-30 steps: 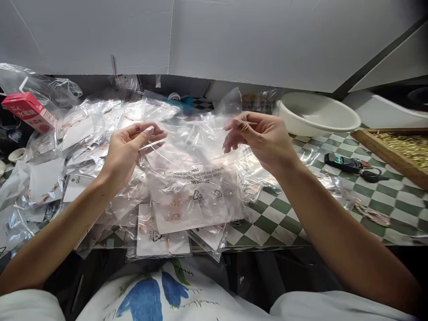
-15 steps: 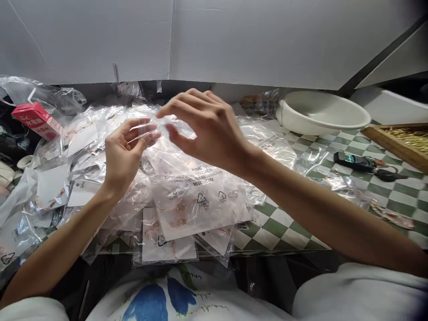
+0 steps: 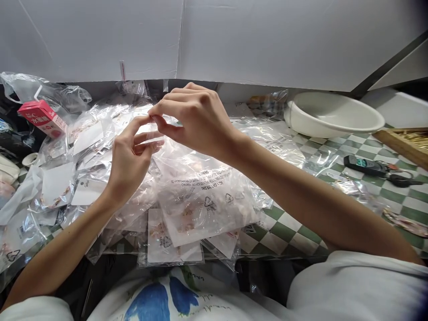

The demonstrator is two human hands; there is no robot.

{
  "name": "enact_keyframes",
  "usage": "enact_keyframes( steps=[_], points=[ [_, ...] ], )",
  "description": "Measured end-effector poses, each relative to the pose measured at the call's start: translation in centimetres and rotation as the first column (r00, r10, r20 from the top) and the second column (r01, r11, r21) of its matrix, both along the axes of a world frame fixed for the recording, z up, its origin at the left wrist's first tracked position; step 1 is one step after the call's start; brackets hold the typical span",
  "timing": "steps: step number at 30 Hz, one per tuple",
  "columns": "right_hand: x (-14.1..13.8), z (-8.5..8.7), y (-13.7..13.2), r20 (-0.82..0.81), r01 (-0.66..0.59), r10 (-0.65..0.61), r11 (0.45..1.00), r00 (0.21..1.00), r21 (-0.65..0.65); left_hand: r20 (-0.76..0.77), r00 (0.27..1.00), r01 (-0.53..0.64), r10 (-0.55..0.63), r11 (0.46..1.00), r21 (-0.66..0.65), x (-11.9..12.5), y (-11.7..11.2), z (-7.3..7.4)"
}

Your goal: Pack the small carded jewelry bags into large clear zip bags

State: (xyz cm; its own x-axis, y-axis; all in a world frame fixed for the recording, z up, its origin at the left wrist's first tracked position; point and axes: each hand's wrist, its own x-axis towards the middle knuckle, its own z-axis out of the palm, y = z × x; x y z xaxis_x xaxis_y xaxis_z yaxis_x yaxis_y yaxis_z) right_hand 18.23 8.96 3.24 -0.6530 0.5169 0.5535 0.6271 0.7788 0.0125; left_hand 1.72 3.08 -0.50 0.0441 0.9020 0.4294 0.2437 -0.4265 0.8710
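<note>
Over the pile of clear plastic bags (image 3: 209,214), my left hand (image 3: 132,156) is raised with its fingers curled around a small piece of clear plastic (image 3: 147,138), whose outline is hard to make out. My right hand (image 3: 197,116) comes in from the right, thumb and index finger pinched together at the tip of my left index finger. Whatever lies in that pinch is too small or too clear to see. Below both hands are bags with printed warnings, holding white cards (image 3: 87,191) and gold-pink jewellery (image 3: 63,196).
A red drink carton (image 3: 43,117) with a straw stands at the left. On the right are a white basin (image 3: 337,116), a wooden tray (image 3: 397,145) of gold pieces, and a dark key fob (image 3: 364,166) on the green-and-white checked cloth (image 3: 284,236). White panels (image 3: 234,40) rise behind.
My right hand has moved slightly left, and its open thumb and index finger have closed into a pinch at my left index fingertip. My left index finger has lifted toward it.
</note>
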Motion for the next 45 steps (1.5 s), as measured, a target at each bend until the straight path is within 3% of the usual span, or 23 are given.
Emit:
enact_keyframes(
  steps=[9, 20, 27, 30, 37, 45],
  points=[
    [-0.3, 1.6, -0.7, 0.129, 0.06, -0.055, 0.998, 0.99, -0.034, -0.036, 0.999, -0.034, 0.032, 0.998, -0.06, -0.1, 0.0, -0.2],
    [-0.5, 1.6, -0.3, 0.11, 0.116, -0.109, 0.991, 0.988, -0.06, -0.074, 0.996, -0.056, 0.049, 0.994, -0.09, 0.1, -0.2, -0.2],
    [-0.8, 1.5, -0.1, 0.052, 0.179, -0.176, 0.983, 0.983, -0.052, -0.096, 0.994, -0.058, 0.054, 0.997, -0.044, -0.1, -0.1, -0.2],
    [-0.6, 1.0, 0.1, 0.022, 0.155, -0.154, 0.988, 0.988, -0.028, -0.074, 0.996, -0.051, 0.047, 0.997, -0.054, -0.3, 0.0, -0.2],
    [0.5, -0.4, 0.5, 0.015, -0.049, 0.048, 0.997, 0.999, 0.055, -0.077, 0.995, -0.066, 0.059, 0.993, -0.097, -0.4, 0.0, -0.1],
    [0.1, -0.1, -0.3, 0.047, 0.036, -0.039, 0.998, 0.998, 0.056, -0.121, 0.99, -0.079, 0.068, 0.993, -0.082, -0.4, 0.1, -0.4]
  ],
)
